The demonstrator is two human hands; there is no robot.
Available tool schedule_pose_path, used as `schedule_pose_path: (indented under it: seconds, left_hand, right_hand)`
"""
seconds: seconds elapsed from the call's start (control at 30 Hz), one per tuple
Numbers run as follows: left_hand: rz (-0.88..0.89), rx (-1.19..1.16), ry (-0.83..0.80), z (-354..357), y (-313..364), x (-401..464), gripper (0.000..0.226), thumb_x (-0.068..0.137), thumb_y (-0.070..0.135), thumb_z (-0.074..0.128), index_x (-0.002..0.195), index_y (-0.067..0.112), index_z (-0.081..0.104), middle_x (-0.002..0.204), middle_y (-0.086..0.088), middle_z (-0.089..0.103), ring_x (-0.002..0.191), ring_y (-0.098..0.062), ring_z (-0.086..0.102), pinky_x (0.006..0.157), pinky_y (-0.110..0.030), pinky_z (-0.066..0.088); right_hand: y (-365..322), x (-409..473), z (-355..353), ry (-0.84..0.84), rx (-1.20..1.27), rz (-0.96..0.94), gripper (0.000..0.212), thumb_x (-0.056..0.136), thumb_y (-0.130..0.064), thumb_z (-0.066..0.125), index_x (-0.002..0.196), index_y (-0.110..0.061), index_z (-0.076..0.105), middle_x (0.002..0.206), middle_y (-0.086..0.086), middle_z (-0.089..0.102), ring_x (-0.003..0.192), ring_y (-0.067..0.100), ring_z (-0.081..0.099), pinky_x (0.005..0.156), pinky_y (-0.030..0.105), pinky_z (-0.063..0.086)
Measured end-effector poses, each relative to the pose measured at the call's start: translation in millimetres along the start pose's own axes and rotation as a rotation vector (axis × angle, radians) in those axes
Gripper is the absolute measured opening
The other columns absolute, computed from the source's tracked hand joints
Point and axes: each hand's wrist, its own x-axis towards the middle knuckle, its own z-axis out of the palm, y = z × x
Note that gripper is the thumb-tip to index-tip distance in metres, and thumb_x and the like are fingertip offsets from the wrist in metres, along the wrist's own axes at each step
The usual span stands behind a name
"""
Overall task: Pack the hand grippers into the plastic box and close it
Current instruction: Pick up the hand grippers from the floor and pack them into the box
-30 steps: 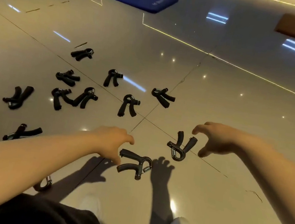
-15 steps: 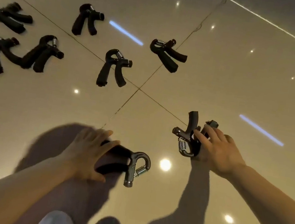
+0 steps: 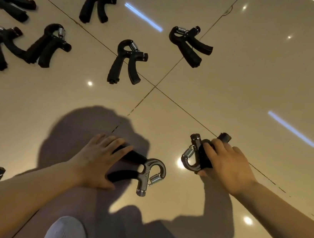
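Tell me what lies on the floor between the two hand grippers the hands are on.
Nothing: in the head view only bare glossy floor, with a lamp's reflection, separates the left hand's gripper from the right hand's gripper.

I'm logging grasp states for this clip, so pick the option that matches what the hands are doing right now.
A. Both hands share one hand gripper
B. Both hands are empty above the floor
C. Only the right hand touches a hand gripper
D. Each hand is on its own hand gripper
D: the left hand holds the handles of the near hand gripper, while the right hand grips a second hand gripper on the tiled floor.
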Motion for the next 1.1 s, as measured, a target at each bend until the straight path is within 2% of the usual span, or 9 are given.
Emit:
schedule_pose_path:
  seconds: [0.07, 0.17, 0.33, 0.47, 0.57, 0.67, 0.73, 0.93, 1.1]
  left_hand:
    - [-0.016, -0.018, -0.023, 1, 2, -2, 0.112, 0.044, 0.081, 0.048, 0.136, 0.018, 0.043, 0.124, -0.005, 0.052, 0.112, -0.023, 0.045, 0.098, -0.04, 0.024]
    - [-0.013, -0.058, -0.043, 7, 3, -7, 0.117, 0.049, 0.079, 0.052, 0.145, 0.014, 0.029, 0.136, -0.009, 0.042, 0.123, -0.025, 0.039, 0.103, -0.04, 0.023]
    - [-0.022, -0.068, -0.012, 10, 0, -15, 0.115, 0.053, 0.081, 0.048, 0.144, 0.013, 0.03, 0.134, -0.01, 0.04, 0.121, -0.026, 0.037, 0.103, -0.04, 0.023]
    - [-0.045, -0.047, 0.015, 15, 8, -14, 0.117, 0.05, 0.081, 0.053, 0.142, 0.012, 0.033, 0.132, -0.013, 0.042, 0.12, -0.029, 0.037, 0.101, -0.042, 0.023]
    - [-0.065, -0.052, 0.073, 18, 14, -14, 0.118, 0.047, 0.077, 0.064, 0.14, 0.011, 0.035, 0.129, -0.015, 0.047, 0.119, -0.029, 0.038, 0.101, -0.042, 0.027]
    - [-0.076, -0.072, 0.108, 14, 16, -12, 0.115, 0.044, 0.068, 0.075, 0.137, 0.012, 0.037, 0.122, -0.015, 0.056, 0.113, -0.03, 0.051, 0.094, -0.044, 0.046]
    - [-0.076, -0.09, 0.116, 10, 15, -10, 0.112, 0.043, 0.061, 0.078, 0.135, 0.012, 0.037, 0.118, -0.014, 0.058, 0.106, -0.031, 0.06, 0.089, -0.046, 0.048]
    - [-0.027, -0.119, 0.116, 0, 7, -10, 0.106, 0.053, 0.053, 0.075, 0.141, 0.016, 0.031, 0.123, -0.016, 0.056, 0.112, -0.033, 0.057, 0.095, -0.045, 0.045]
    - [-0.069, -0.427, 0.135, -3, 24, -31, 0.1, 0.063, 0.038, 0.074, 0.143, 0.035, 0.014, 0.139, -0.015, 0.037, 0.127, -0.034, 0.042, 0.101, -0.039, 0.037]
  right_hand:
    - [-19, -7, 6, 0.037, 0.046, -0.018, 0.071, 0.057, -0.06, 0.077, 0.101, -0.006, 0.064, 0.093, 0.008, 0.061, 0.07, 0.028, 0.059, 0.058, 0.035, 0.048]
    - [-25, -12, 14, 0.088, 0.053, -0.02, 0.076, 0.068, -0.069, 0.057, 0.115, -0.009, 0.059, 0.113, 0.006, 0.058, 0.091, 0.028, 0.057, 0.072, 0.038, 0.048]
    - [16, -17, 17, -0.042, -0.042, -0.089, 0.108, 0.043, -0.06, 0.08, 0.136, -0.017, 0.043, 0.134, 0.008, 0.051, 0.12, 0.033, 0.05, 0.091, 0.054, 0.045]
    - [35, -23, 22, -0.176, -0.024, -0.064, 0.115, 0.043, -0.059, 0.08, 0.142, -0.024, 0.03, 0.144, 0.007, 0.043, 0.123, 0.031, 0.049, 0.09, 0.047, 0.047]
    - [34, -22, 24, -0.179, -0.031, -0.051, 0.112, 0.048, -0.057, 0.076, 0.142, -0.028, 0.023, 0.147, 0.007, 0.038, 0.125, 0.031, 0.045, 0.094, 0.048, 0.043]
    - [32, -22, 25, -0.127, -0.071, -0.05, 0.107, 0.051, -0.054, 0.077, 0.14, -0.026, 0.025, 0.14, 0.009, 0.045, 0.118, 0.032, 0.051, 0.09, 0.048, 0.045]
    - [30, -23, 24, -0.068, -0.078, -0.064, 0.104, 0.049, -0.053, 0.08, 0.136, -0.022, 0.032, 0.128, 0.01, 0.053, 0.109, 0.033, 0.056, 0.085, 0.048, 0.048]
    - [27, -32, 23, 0.029, -0.056, -0.131, 0.093, 0.048, -0.055, 0.078, 0.125, -0.013, 0.046, 0.113, 0.011, 0.06, 0.108, 0.035, 0.057, 0.088, 0.047, 0.049]
    - [16, -58, 28, -0.01, 0.109, -0.055, 0.096, 0.054, -0.066, 0.068, 0.129, -0.011, 0.042, 0.121, 0.009, 0.053, 0.108, 0.029, 0.054, 0.092, 0.037, 0.047]
